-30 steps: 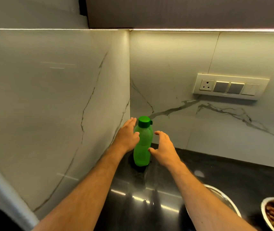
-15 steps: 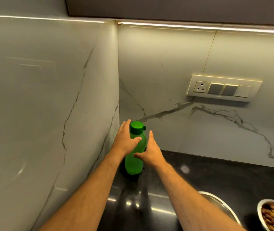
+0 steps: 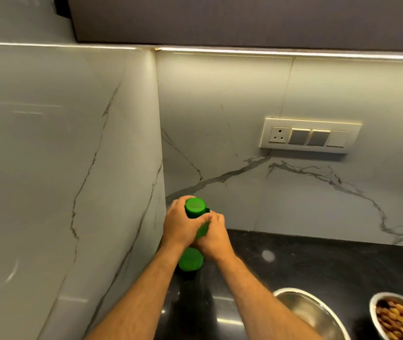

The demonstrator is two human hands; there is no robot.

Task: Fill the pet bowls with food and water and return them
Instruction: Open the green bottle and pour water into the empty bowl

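Observation:
A green plastic bottle (image 3: 190,260) with a green cap (image 3: 195,207) stands in the corner of the black counter (image 3: 318,268). My left hand (image 3: 179,225) grips its neck just under the cap. My right hand (image 3: 214,238) wraps round the bottle's body from the right, touching the left hand. An empty steel bowl (image 3: 310,312) sits at the lower right behind my right forearm. Further right, a second steel bowl (image 3: 373,305) holds brown pet food and is cut by the frame edge.
Marble-look walls (image 3: 73,168) close in the corner on the left and behind. A switch plate with a socket (image 3: 309,136) is on the back wall. A dark cabinet (image 3: 244,18) hangs overhead.
Both hands have closed round the green bottle, which they flanked with open fingers before. The bottle stays on the counter.

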